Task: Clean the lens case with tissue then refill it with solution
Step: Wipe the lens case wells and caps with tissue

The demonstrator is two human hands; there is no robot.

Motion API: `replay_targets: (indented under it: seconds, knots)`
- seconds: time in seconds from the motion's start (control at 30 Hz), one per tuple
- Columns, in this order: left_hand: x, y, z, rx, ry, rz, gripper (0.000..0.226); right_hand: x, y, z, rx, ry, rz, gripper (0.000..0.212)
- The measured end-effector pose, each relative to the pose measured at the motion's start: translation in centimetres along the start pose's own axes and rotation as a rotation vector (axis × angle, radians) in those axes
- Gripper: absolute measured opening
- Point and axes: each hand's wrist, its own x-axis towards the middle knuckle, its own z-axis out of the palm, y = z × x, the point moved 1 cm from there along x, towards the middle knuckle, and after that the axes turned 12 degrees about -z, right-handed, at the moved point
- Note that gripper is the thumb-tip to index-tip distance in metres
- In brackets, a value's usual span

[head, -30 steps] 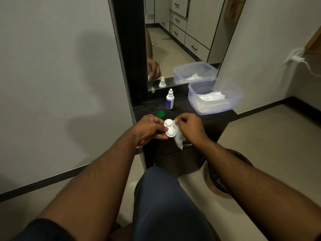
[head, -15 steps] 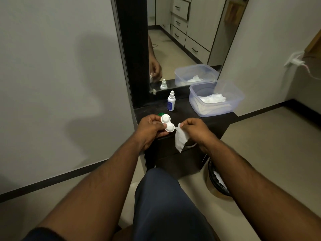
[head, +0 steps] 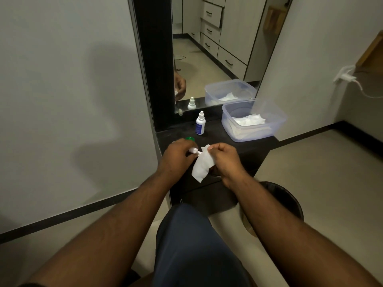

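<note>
Dark vanity shelf, frame centre. Lens case gripped in left hand, mostly hidden, long axis unclear. Tissue pinched by right hand, immediately right, touching case. Solution bottle upright behind, untouched.

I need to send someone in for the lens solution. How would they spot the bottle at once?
On the dark shelf below the mirror, left of the clear tissue tub, stands the solution bottle. It is the only upright thing there: small, white, with a blue label and a pointed cap.
</note>
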Motion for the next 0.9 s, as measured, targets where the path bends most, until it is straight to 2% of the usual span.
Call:
replay_targets:
  seconds: [0.17,0.4,0.7,0.83,0.9]
  knots:
    - [0.0,0.4,-0.4,0.193,-0.095,-0.016,0.042,-0.1,0.1,0.0,-0.074,-0.014,-0.085,0.018]
    - [0.2,0.7,0.0,0.279,-0.078,-0.063,0.042,0.0,0.4,-0.5,-0.130,-0.049,-0.174,0.022]
    - [0.8,0.9,0.3,0.389,-0.118,-0.108,0.051,0.9,0.8,-2.1,-0.206,-0.052,-0.242,0.014]
    - [0.0,1.7,0.2,0.501,0.034,0.064,0.040,1.0,0.6,-3.5,-0.229,-0.051,-0.282,0.010]
    - [-0.6,2.7,1.0,0.497,0.061,0.149,0.033,1.0,0.5,-4.8,-0.268,-0.038,-0.290,0.009]
